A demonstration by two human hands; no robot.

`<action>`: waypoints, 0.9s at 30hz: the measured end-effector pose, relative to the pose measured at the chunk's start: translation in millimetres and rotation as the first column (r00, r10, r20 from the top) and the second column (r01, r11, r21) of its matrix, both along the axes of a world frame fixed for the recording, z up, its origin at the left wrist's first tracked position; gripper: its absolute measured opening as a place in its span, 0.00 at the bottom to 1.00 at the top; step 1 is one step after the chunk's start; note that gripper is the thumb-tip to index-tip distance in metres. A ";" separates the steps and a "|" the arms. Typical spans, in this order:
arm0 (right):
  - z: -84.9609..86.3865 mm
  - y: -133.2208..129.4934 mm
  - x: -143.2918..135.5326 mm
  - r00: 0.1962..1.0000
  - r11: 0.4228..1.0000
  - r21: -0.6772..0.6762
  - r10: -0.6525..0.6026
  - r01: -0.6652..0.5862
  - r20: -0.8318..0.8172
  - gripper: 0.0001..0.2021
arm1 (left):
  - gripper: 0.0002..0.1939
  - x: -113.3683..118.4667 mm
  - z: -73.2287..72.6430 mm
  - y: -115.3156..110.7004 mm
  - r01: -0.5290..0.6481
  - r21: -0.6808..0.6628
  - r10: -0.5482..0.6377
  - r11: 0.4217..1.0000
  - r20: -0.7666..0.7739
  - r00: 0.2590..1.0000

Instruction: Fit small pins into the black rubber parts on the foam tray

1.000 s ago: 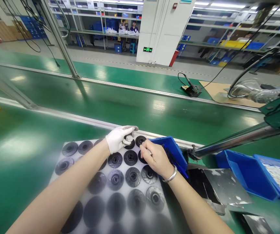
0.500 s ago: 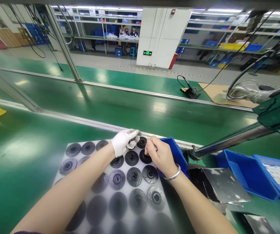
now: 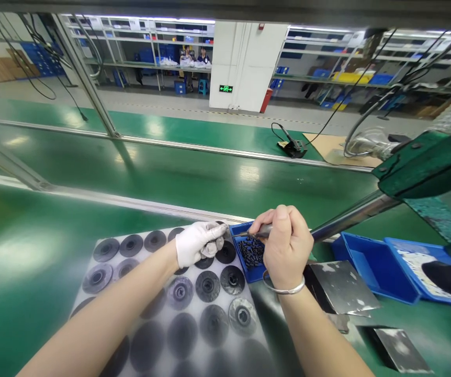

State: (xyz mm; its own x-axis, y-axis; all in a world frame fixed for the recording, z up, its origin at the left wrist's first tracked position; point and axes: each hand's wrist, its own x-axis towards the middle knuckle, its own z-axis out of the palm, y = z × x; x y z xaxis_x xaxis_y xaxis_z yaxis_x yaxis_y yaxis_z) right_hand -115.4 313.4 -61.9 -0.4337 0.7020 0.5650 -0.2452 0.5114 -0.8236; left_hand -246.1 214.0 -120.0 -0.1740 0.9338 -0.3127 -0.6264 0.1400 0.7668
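White glove (image 3: pixel 194 244), seemingly silver bangle (image 3: pixel 284 288)

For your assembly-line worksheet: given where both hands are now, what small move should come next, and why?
Probably dip the tool in the right hand into the blue bin to pick one small black part; its tip hovers over them, while the gloved left hand rests on a disc.

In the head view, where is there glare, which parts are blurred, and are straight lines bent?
Head view: ceiling lights leave pale glare patches on the green belt. The near end of the white tray and both forearms are soft, while the gloved left hand and the right hand are sharper. The metal rail bows, as with a wide lens.
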 end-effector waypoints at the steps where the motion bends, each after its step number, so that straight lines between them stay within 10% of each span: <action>1: -1.7 -1.7 -1.2 1.000 1.000 -0.013 0.000 0.000 -0.016 0.15 | 0.22 2.8 1.1 0.1 -0.011 -0.002 0.011 1.000 -0.002 1.000; 17: 4.9 -7.5 4.2 0.997 0.993 -0.097 0.070 -0.073 -0.031 0.16 | 0.19 9.7 11.3 -3.0 0.081 -0.034 -0.086 0.996 -0.551 0.830; 27: 9.7 -6.9 15.5 0.938 0.971 0.004 0.228 -0.237 0.262 0.17 | 0.19 16.7 15.2 -0.5 0.155 -0.017 -0.033 0.988 -0.995 0.098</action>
State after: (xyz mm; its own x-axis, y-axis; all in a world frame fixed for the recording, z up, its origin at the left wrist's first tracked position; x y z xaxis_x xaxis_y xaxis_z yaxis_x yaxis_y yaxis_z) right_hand -99.9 306.5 -52.2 -0.7167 0.5457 0.4341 -0.1420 0.4952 -0.8571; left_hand -229.4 213.5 -104.8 -0.1799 0.9757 0.1251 0.7143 0.0422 0.6985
